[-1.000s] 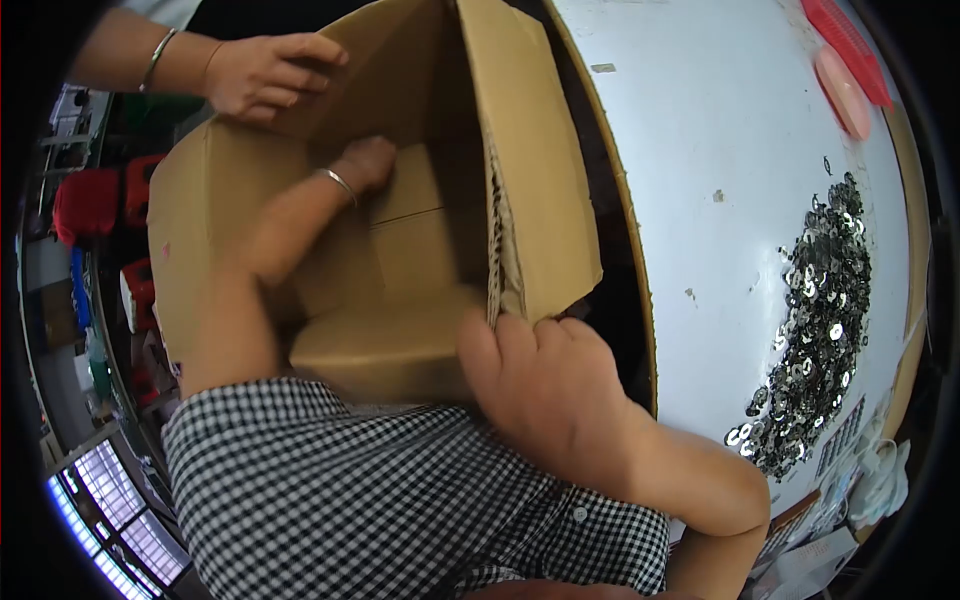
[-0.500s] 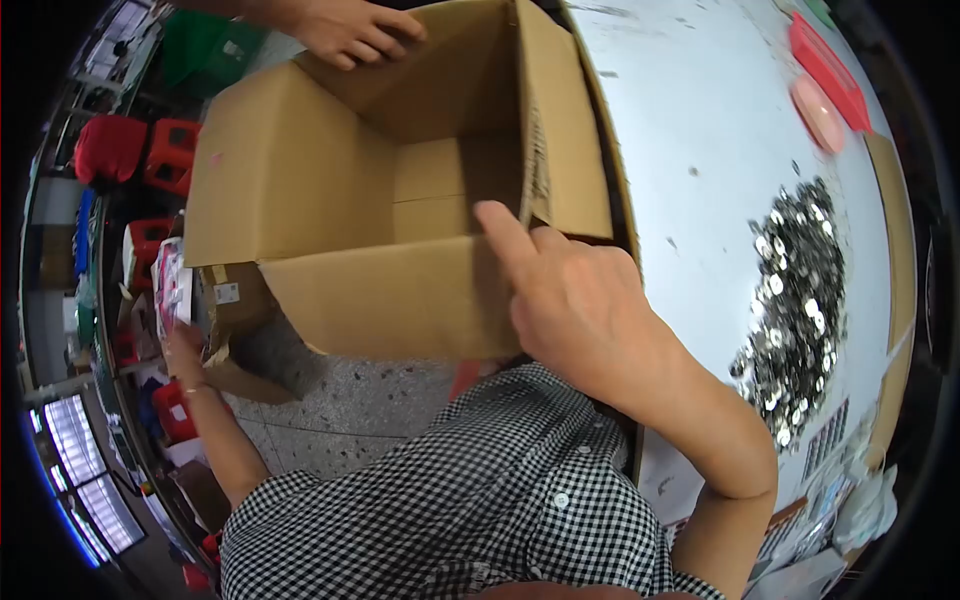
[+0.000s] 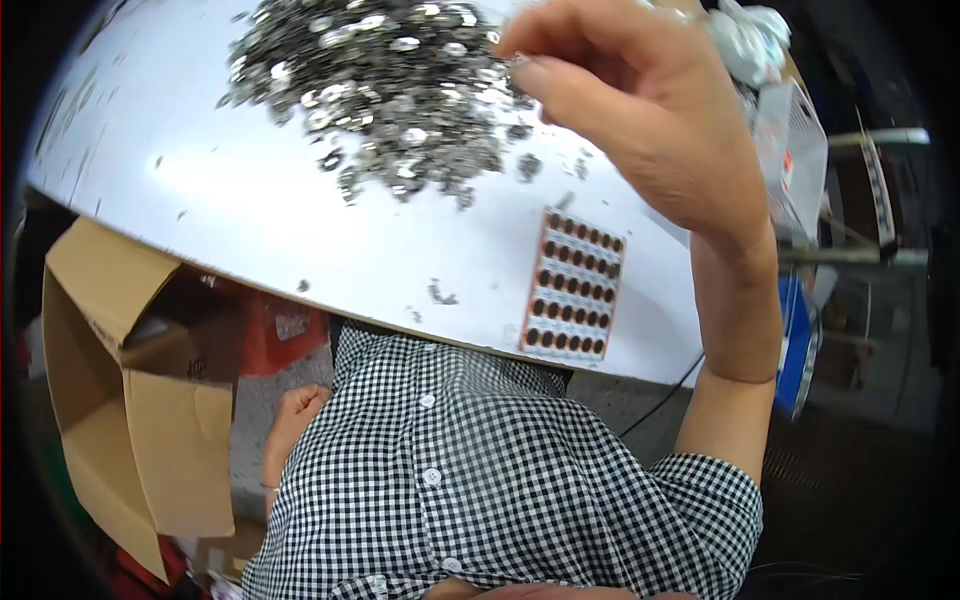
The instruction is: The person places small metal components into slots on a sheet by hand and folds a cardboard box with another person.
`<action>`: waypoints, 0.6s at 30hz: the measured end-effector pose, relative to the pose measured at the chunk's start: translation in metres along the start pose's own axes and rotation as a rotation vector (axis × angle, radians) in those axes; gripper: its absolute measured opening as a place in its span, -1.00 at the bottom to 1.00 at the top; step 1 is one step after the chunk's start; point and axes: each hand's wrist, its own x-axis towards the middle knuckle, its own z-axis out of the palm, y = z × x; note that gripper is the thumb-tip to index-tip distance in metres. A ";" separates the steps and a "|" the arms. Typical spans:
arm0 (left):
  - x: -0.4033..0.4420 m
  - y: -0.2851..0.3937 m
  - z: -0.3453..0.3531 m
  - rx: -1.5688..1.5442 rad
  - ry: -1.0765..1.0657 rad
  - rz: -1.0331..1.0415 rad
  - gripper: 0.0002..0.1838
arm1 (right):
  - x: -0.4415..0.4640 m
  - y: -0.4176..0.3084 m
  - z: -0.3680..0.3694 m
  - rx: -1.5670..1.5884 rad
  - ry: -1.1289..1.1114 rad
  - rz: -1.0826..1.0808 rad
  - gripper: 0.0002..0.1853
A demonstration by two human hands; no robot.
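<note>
Head view: how are the fingers?

– Right hand point(image 3: 655, 115): thumb and forefinger tips close together, by the right side of the metal pieces point(image 3: 400, 120); whether clamped on one, I cannot tell. Left hand point(image 3: 299, 407): fingers curled, low beside the checked shirt point(image 3: 440, 430).

– Surface?

– White table point(image 3: 300, 235), bearing the heaped pieces; a card of dark discs point(image 3: 572, 285) lies near its front edge.

– Obstructions?

– Open cardboard box point(image 3: 180, 455) at the table's left, red container point(image 3: 285, 335) near it, grey floor point(image 3: 250, 425). Plastic bag point(image 3: 748, 45) beyond the right hand.
</note>
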 end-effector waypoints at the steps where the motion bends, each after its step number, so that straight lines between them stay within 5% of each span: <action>1: -0.002 0.033 -0.002 0.081 -0.046 0.123 -0.84 | -0.022 0.002 -0.012 -0.063 0.013 0.100 -0.82; 4: -0.013 0.135 0.003 0.344 -0.134 0.448 -0.86 | -0.090 0.021 -0.035 0.033 0.161 0.344 -0.81; 6: -0.016 0.192 0.067 0.449 -0.063 0.760 -0.87 | -0.152 0.058 -0.075 0.117 0.224 0.469 -0.83; 11: -0.001 0.257 0.134 0.768 -0.169 1.325 -0.74 | -0.222 0.111 -0.061 0.174 0.307 0.668 -0.86; 14: 0.006 0.260 0.152 0.814 -0.326 1.413 -0.66 | -0.223 0.127 -0.048 0.184 0.319 0.723 -0.87; 18: 0.015 0.261 0.170 0.965 -0.306 1.431 -0.80 | -0.221 0.152 -0.040 0.097 0.335 0.679 -0.89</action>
